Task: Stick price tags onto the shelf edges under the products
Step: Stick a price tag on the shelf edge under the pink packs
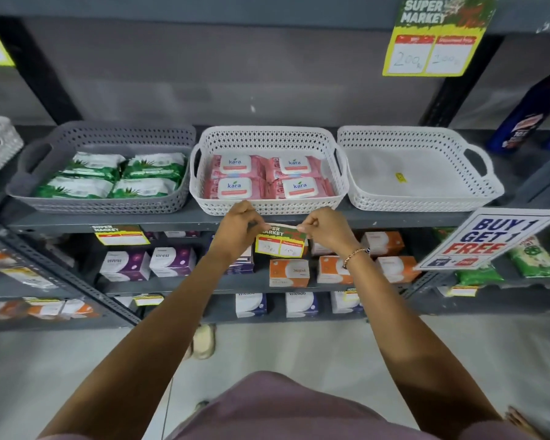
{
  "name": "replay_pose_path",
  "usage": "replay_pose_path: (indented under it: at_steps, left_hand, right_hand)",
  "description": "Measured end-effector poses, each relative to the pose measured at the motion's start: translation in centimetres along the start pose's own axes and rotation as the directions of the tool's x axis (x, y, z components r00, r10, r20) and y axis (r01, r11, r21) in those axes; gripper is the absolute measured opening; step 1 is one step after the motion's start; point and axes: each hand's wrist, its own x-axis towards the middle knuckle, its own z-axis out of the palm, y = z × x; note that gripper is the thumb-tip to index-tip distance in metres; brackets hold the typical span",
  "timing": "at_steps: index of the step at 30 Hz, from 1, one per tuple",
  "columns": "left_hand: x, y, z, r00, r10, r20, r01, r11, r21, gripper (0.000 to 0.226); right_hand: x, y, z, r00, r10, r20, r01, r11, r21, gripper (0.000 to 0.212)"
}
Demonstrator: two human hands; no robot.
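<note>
shop | grey shelves point(115, 221) of packaged goods | price tags point(120, 235) | "BUY 1 GET 1 FREE" sign point(486, 238)

Three baskets point(269, 201) side by side on shelf point(108, 221); price tag point(281, 244) below middle basket.

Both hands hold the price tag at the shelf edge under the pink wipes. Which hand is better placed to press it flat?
Probably the left hand: it overlaps the price tag at its top left corner, while the right hand only pinches the top right corner.
</note>
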Motion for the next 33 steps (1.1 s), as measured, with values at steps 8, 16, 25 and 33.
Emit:
replay_pose_path:
  at_steps: [8, 16, 25, 33]
  left_hand:
    - [-1.4, -3.1, -0.7, 0.989, -0.053, -0.14, 0.043, 0.997, -0.067, 0.01]
    - [-1.9, -3.9, 0.4, 0.94, -0.228, -0.253, 0.182, 0.964, -0.192, 0.01]
    - [-2.2, -4.3, 1.5, 0.955, -0.252, -0.157, 0.229, 0.962, -0.151, 0.007]
    - [-3.1, -4.3, 2.6, 0.953, -0.227, -0.201, 0.243, 0.968, 0.056, 0.017]
  right_hand:
    - [0.5, -0.4, 4.0, 0.99, 0.071, -0.118, -0.042, 0.971, 0.237, 0.012]
    - [0.9, -0.4, 5.1, 0.972, 0.09, -0.217, -0.034, 0.968, 0.25, 0.009]
    - [0.2, 0.6, 7.2, 0.942, 0.067, -0.329, -0.028, 0.992, 0.123, 0.015]
    - [-0.7, 1.6, 9.7, 0.913, 0.082, -0.401, -0.097, 0.995, -0.016, 0.011]
